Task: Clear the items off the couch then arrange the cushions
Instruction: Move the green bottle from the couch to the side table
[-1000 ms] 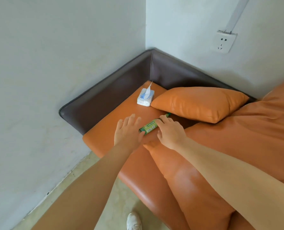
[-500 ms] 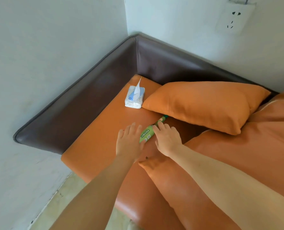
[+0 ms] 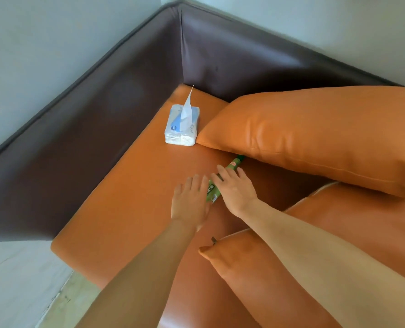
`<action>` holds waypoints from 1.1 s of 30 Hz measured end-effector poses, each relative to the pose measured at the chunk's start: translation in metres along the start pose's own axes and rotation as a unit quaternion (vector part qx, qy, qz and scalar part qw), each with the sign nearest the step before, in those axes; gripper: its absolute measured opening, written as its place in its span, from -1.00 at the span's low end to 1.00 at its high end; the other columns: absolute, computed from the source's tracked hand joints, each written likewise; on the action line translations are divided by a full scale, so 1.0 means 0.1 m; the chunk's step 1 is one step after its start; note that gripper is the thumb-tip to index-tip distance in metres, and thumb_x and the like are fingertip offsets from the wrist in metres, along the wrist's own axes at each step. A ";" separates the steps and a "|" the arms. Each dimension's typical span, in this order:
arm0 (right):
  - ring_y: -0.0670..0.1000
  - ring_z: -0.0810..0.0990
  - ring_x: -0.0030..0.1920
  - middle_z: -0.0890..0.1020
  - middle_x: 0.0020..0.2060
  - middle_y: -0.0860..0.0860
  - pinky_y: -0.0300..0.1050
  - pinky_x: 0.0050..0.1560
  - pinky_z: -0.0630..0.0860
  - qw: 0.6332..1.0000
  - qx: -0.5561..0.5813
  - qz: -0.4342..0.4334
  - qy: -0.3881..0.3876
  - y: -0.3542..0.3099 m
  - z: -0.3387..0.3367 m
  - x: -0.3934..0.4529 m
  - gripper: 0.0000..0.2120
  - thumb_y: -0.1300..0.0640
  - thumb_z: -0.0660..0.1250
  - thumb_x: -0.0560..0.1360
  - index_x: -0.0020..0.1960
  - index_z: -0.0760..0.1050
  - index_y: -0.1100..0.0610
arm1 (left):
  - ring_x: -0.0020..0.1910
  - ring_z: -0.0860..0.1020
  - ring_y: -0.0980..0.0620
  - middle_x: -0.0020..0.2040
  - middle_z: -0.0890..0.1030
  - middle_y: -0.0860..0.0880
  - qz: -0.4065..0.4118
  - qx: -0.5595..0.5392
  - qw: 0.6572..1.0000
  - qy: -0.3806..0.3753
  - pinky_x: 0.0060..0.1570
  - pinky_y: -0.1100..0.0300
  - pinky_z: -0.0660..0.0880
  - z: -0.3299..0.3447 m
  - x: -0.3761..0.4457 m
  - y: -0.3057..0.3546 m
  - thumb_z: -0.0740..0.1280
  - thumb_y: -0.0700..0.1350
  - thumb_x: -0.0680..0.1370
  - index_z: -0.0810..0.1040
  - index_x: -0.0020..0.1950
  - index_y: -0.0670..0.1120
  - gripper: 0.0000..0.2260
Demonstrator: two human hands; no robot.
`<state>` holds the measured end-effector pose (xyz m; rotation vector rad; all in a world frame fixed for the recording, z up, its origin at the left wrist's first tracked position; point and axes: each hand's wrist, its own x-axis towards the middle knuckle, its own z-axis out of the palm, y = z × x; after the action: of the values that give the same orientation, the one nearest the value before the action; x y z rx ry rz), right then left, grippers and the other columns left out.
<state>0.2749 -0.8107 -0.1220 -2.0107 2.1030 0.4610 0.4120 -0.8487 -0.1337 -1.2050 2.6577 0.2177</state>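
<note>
Couch: an orange seat is filling the corner of a dark brown padded backrest, which is running along two pale walls.
Green tube: it is lying on the seat near the middle, its far end tucking under the edge of the big cushion.
Left hand: it is resting flat on the seat, fingers straight and together, just beside the tube's left side.
Right hand: it is lying over the tube, fingers straight, touching it from the right; nothing is being gripped.
Tissue pack: it is sitting near the seat's back corner, one sheet sticking up, touching the cushion's corner.
Big cushion: it is leaning along the back edge.
Near cushion: it is lying at the seat's front, under the right forearm.
</note>
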 end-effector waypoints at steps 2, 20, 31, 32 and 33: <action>0.17 0.16 0.48 0.17 0.50 0.17 0.19 0.49 0.00 1.000 -0.008 -0.019 0.000 -0.01 0.10 0.05 -0.45 0.11 0.22 0.59 0.52 0.11 0.13 | 0.43 0.23 -0.04 0.48 0.20 -0.04 0.002 -0.009 1.000 -0.006 0.36 0.04 0.25 0.07 0.07 0.01 0.11 0.17 0.63 0.02 0.53 -0.09 -0.41; 0.22 0.46 0.21 0.43 0.26 0.16 0.30 0.37 0.23 0.999 0.030 -0.041 0.016 -0.05 0.26 0.10 -0.50 0.19 0.28 0.54 0.45 0.25 0.12 | 0.43 0.26 -0.08 0.46 0.25 -0.11 0.037 0.018 0.998 -0.038 0.45 0.11 0.14 0.35 0.05 -0.17 0.37 -0.13 0.55 -0.04 0.56 -0.20 -0.26; 0.21 0.49 0.11 0.45 0.19 0.16 0.23 0.15 0.43 0.997 0.009 -0.065 0.033 -0.26 -0.05 -0.09 -0.49 0.16 0.31 0.53 0.42 0.23 0.08 | -0.16 0.61 -0.05 -0.07 0.62 -0.09 0.048 0.041 0.997 0.041 -0.15 0.13 0.57 0.16 -0.27 -0.42 0.72 -0.08 -0.11 0.60 0.16 -0.20 -0.15; 0.21 0.49 0.11 0.45 0.19 0.16 0.25 0.15 0.43 0.997 0.003 -0.068 0.042 -0.26 -0.12 -0.12 -0.49 0.16 0.32 0.52 0.42 0.23 0.08 | -0.16 0.61 -0.05 -0.07 0.62 -0.09 0.055 0.043 0.996 0.053 -0.16 0.13 0.57 0.08 -0.31 -0.42 0.72 -0.08 -0.08 0.60 0.16 -0.20 -0.17; 0.22 0.49 0.13 0.44 0.20 0.16 0.27 0.16 0.42 0.996 0.001 -0.071 0.047 -0.26 -0.22 -0.17 -0.48 0.15 0.32 0.52 0.42 0.23 0.08 | -0.16 0.61 -0.05 -0.06 0.62 -0.09 0.059 0.041 0.996 0.059 -0.17 0.13 0.56 -0.03 -0.36 -0.42 0.71 -0.07 -0.04 0.60 0.16 -0.20 -0.19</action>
<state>0.3036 -0.8036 -0.0983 -2.2028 1.9936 0.3463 0.4669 -0.8507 -0.1237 -1.0678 2.8128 0.0564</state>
